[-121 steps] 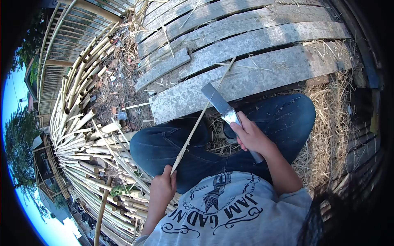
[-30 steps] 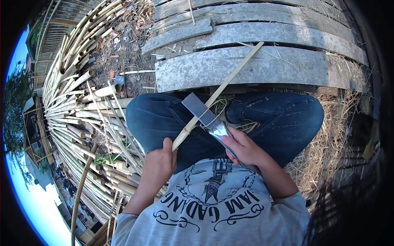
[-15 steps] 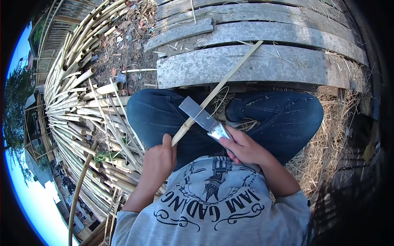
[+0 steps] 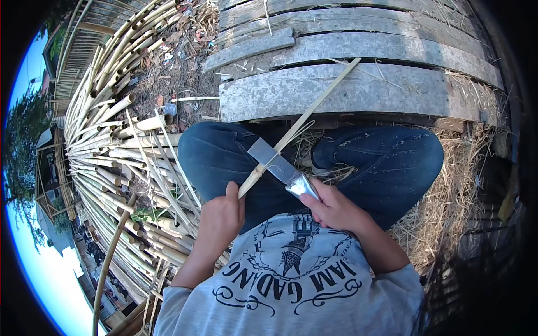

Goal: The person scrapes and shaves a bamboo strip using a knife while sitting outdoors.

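My left hand (image 4: 223,215) is closed around the near end of a bamboo strip (image 4: 319,101), which slants away to the upper right over the wooden boards. In my right hand (image 4: 333,207) is the shiny metal handle of a knife (image 4: 274,161) with a broad, square-ended blade. The blade lies across the strip, close to a node in the bamboo. A thin curled shaving (image 4: 302,131) stands off the strip just beyond the blade. Both hands are above my lap, between my bent knees.
Weathered boards (image 4: 336,92) form a low platform in front of my knees. A large pile of bamboo poles (image 4: 106,151) spreads along the left. Straw-like shavings (image 4: 431,196) cover the ground at right. A short loose board (image 4: 252,49) rests on the platform.
The blade has shifted slightly along the strip toward my left hand, nearer the node. The curled shaving has changed shape and bunched closer to the strip. Both hands keep their holds.
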Available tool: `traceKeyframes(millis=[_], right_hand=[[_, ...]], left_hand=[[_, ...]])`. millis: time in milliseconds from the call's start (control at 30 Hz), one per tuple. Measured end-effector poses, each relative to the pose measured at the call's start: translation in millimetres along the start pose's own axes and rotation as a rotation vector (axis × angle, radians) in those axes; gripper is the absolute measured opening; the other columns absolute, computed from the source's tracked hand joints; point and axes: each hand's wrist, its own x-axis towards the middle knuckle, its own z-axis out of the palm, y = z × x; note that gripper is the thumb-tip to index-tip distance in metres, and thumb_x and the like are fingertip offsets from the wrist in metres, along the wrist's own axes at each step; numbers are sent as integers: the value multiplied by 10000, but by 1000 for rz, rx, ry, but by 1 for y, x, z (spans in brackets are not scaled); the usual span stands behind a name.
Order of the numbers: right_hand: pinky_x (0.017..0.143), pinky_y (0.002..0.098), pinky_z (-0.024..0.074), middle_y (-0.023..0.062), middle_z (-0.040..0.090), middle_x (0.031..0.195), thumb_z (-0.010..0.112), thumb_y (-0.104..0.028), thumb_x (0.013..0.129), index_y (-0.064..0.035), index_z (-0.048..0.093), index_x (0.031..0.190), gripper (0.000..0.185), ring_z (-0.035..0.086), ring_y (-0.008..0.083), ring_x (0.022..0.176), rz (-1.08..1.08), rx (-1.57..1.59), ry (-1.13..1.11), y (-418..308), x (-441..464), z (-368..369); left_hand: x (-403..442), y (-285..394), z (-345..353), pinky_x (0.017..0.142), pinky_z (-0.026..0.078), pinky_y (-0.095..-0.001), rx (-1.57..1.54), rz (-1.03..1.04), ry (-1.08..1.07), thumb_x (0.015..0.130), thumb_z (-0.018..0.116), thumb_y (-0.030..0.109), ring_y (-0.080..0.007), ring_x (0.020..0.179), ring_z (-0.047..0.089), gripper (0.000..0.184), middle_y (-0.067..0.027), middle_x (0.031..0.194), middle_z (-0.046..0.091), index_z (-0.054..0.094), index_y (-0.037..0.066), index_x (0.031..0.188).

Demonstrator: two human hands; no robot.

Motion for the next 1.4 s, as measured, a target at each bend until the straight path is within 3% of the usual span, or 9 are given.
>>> traceKeyframes(millis=[67,300,367,500,567,667,800,1033,1400], right_hand=[[429,219,419,13,508,685,469,-291,1026,-30,471,1306,383,475,56,507,153,155,-69,0,3,-5],[406,214,408,15,502,611,394,-267,1048,-39,445,1283,331,459,59,426,106,283,-251,19,14,-17],[395,219,401,5,489,580,384,-278,1049,-34,433,1274,335,449,61,393,127,532,-329,29,17,-16],[395,217,402,5,499,604,405,-278,1044,-33,463,1251,326,462,58,417,74,541,-324,34,20,-12],[397,219,399,3,506,628,437,-287,1037,-31,497,1224,322,471,55,439,74,278,-83,21,14,-10],[397,214,388,3,516,654,464,-294,1030,-27,522,1200,322,476,50,458,-82,54,-12,8,4,3],[388,221,380,3,495,581,446,-286,1038,-28,486,1144,282,460,52,416,112,230,-192,16,12,-6],[383,219,391,9,491,555,392,-276,1053,-34,457,1123,260,455,62,387,83,340,-297,39,24,-11],[335,275,403,52,485,538,383,-498,1024,-23,475,965,487,484,129,367,-25,828,-508,68,37,-18]], left_hand=[[-2,-2,0,463,482,-477,0,4,-2,920,590,154,-382,511,613,193,-185,541,571,458,25,865],[-3,-3,0,476,483,-484,-8,14,25,920,591,154,-388,516,613,185,-191,546,574,465,28,873],[-2,-3,1,476,483,-483,-15,22,43,920,591,153,-387,516,612,182,-190,544,573,466,28,875],[-2,0,-3,496,466,-498,-46,-3,29,928,587,146,-409,542,601,181,-206,554,563,464,20,885],[-3,3,-3,514,448,-516,-67,-43,10,936,582,140,-432,569,591,183,-225,568,556,458,11,892],[-4,3,-2,514,450,-516,-42,-59,5,940,577,140,-434,567,589,180,-225,573,559,461,12,889],[-2,3,-1,507,446,-519,-43,-42,13,941,580,147,-431,562,588,189,-223,572,560,458,15,881],[-3,3,-1,505,440,-519,-42,-41,21,944,577,149,-432,558,583,187,-222,572,555,461,15,882],[-5,1,-4,545,441,-536,-86,-72,29,954,565,173,-444,603,588,184,-223,586,563,469,28,895]])
